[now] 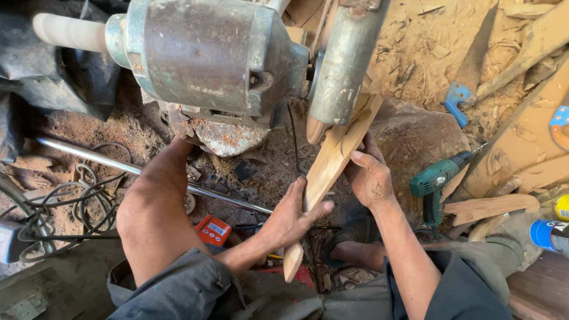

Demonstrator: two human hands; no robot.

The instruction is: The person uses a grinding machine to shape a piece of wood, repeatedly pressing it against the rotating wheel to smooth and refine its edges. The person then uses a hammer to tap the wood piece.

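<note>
A long pale wooden piece point(329, 163) slants from lower left up to the guarded wheel point(342, 65) of a worn green-grey bench grinder point(207, 56). Its upper end rests against the wheel's lower edge. My left hand point(293, 218) grips the lower part of the wood from the left. My right hand point(368, 175) holds its middle from the right, thumb on top. My left knee point(151, 207) is raised beside the grinder's base, and my foot in a sandal point(355, 246) rests on the ground under the wood.
Sawdust and chips cover the ground. A green cordless drill point(435, 181) lies to the right, beside wood offcuts point(489, 206). A metal rod point(106, 160) and tangled cables point(89, 201) lie at left. A small orange box point(213, 230) sits below. A blue clamp point(456, 98) lies at upper right.
</note>
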